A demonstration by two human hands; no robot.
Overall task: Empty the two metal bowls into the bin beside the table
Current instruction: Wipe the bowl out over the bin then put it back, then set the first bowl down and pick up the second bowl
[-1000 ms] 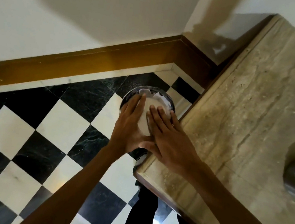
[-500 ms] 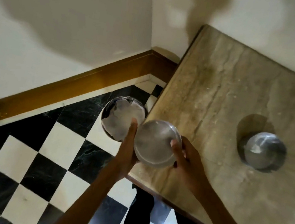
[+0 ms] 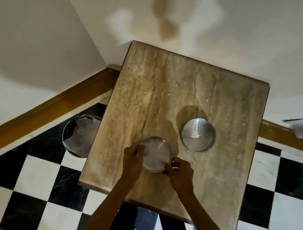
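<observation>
On the checkered floor (image 3: 37,174), just left of the worktop (image 3: 169,90), stands the bin (image 3: 79,134), holding crumpled white scraps. Over the worktop's near part, the left hand (image 3: 132,159) and right hand (image 3: 180,174) clamp opposite sides of one metal bowl (image 3: 156,154); whether it touches the surface is unclear. Just right and farther back sits the second bowl (image 3: 198,134), a small white scrap inside.

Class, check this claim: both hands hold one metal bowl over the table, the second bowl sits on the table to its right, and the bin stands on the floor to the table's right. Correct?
One error: the bin stands on the floor at the table's left edge, as the head view shows. Both hands, left hand and right hand, do hold one bowl; the second bowl sits to its right.
</observation>
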